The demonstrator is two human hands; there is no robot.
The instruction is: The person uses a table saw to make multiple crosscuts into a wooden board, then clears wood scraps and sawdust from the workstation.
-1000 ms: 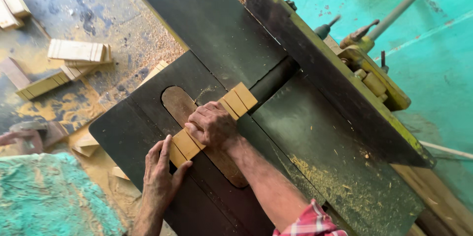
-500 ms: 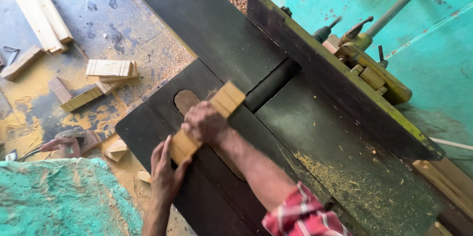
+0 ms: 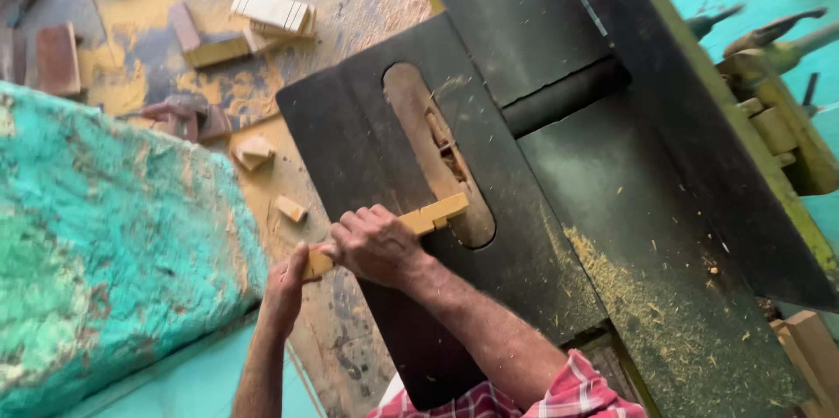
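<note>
Sawdust-strewn black saw table (image 3: 559,234), wood strip (image 3: 434,214) atop

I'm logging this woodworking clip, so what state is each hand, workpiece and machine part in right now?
wood strip: held flat at the table edge, front end over the oval slot
right hand: gripping the strip from above
left hand: holding the strip's rear end
oval slot: open, cutter parts showing inside
machine table: dark, dusted with sawdust
wood offcuts: lying loose on the floor
</note>
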